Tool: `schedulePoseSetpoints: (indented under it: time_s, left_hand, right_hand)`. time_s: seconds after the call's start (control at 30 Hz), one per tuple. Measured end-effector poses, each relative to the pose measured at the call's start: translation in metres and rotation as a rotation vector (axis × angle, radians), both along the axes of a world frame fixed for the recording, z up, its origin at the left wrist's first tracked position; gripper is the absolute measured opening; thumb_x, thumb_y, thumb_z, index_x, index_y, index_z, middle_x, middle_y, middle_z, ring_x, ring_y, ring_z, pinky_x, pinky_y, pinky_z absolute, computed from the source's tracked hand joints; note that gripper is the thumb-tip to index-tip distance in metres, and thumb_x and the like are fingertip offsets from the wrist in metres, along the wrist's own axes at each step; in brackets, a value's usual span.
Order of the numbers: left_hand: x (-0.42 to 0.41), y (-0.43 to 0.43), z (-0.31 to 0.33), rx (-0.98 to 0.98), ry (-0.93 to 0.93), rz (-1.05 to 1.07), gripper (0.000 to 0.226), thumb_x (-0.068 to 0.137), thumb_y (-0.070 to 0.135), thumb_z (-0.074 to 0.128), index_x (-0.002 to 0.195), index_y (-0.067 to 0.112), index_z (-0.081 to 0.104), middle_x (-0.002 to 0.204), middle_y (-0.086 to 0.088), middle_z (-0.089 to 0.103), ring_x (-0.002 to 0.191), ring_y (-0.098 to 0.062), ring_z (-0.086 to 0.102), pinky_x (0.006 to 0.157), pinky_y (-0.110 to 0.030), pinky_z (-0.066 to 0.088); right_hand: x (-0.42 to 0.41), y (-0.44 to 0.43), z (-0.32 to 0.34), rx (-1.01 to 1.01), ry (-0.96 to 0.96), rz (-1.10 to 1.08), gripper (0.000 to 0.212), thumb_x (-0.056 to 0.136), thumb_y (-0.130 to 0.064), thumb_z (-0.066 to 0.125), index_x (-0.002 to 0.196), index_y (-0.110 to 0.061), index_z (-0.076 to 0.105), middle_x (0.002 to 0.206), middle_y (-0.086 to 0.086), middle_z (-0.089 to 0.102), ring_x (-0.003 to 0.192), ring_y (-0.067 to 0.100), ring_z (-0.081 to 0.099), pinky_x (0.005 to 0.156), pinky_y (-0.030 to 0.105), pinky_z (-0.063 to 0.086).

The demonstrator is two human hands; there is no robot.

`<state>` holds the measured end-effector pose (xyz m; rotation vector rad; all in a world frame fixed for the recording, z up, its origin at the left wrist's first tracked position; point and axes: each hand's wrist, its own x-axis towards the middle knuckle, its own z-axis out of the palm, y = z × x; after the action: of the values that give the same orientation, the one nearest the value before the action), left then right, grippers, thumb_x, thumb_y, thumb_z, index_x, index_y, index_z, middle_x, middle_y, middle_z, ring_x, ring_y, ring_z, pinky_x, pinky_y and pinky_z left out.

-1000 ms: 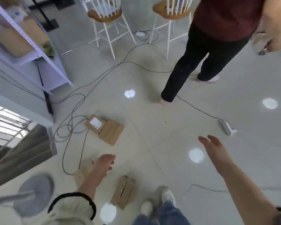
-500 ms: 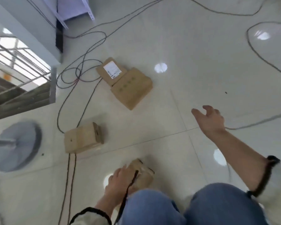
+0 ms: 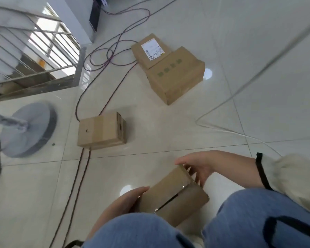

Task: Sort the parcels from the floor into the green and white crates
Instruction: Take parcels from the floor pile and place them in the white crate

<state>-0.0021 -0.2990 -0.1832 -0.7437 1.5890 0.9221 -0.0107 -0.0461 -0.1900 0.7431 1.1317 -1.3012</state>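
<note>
A small taped cardboard parcel (image 3: 175, 194) is held between my knees, just above the floor. My left hand (image 3: 127, 199) grips its near left end. My right hand (image 3: 199, 167) holds its far right end, fingers curled over the edge. A second small parcel (image 3: 100, 130) sits on the tiles further out to the left. Two more parcels lie beyond: a larger one (image 3: 177, 76) with green marks and, touching it, a flatter one (image 3: 150, 49) with a white label. No crate is in view.
Dark cables (image 3: 82, 176) run across the floor past the small parcel and loop near a grey wall. A white cable (image 3: 227, 131) crosses at right. A round grey stand base (image 3: 29, 129) sits at left, below a stair railing (image 3: 34, 51).
I have crouched lower and the view has tilted down. My right hand swung in from open air onto the parcel's far end; both hands now hold it.
</note>
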Motion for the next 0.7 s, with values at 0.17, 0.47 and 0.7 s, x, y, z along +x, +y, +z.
schedulePoseSetpoints:
  time_s: [0.17, 0.47, 0.7]
  left_hand:
    - [-0.036, 0.020, 0.012, -0.051, 0.228, -0.145, 0.039, 0.084, 0.051, 0.062, 0.107, 0.020, 0.062, 0.101, -0.013, 0.067, 0.085, -0.029, 0.067, 0.060, -0.044, 0.059]
    - [-0.062, 0.055, -0.026, 0.152, 0.896, -0.185, 0.094, 0.080, 0.014, 0.075, 0.151, 0.025, 0.015, 0.148, 0.012, 0.034, 0.134, -0.008, 0.035, 0.114, -0.040, 0.031]
    - [-0.075, 0.049, -0.041, 0.217, 0.880, -0.182, 0.106, 0.075, 0.015, 0.080, 0.150, 0.037, 0.008, 0.146, 0.009, 0.037, 0.131, -0.012, 0.042, 0.108, -0.040, 0.039]
  right_hand:
    - [-0.019, 0.015, 0.014, 0.103, 0.233, -0.115, 0.041, 0.090, -0.028, 0.052, 0.125, -0.007, 0.050, 0.118, 0.013, 0.047, 0.095, 0.032, 0.046, 0.090, 0.052, 0.042]
    - [-0.005, 0.036, 0.001, 0.205, 0.665, -0.320, 0.055, 0.089, -0.002, 0.056, 0.138, -0.022, 0.042, 0.129, -0.009, 0.054, 0.114, 0.017, 0.055, 0.089, 0.035, 0.050]
    - [0.001, 0.040, -0.007, 0.186, 0.664, -0.349, 0.052, 0.087, 0.000, 0.060, 0.132, -0.021, 0.044, 0.129, -0.012, 0.051, 0.116, 0.019, 0.054, 0.099, 0.047, 0.047]
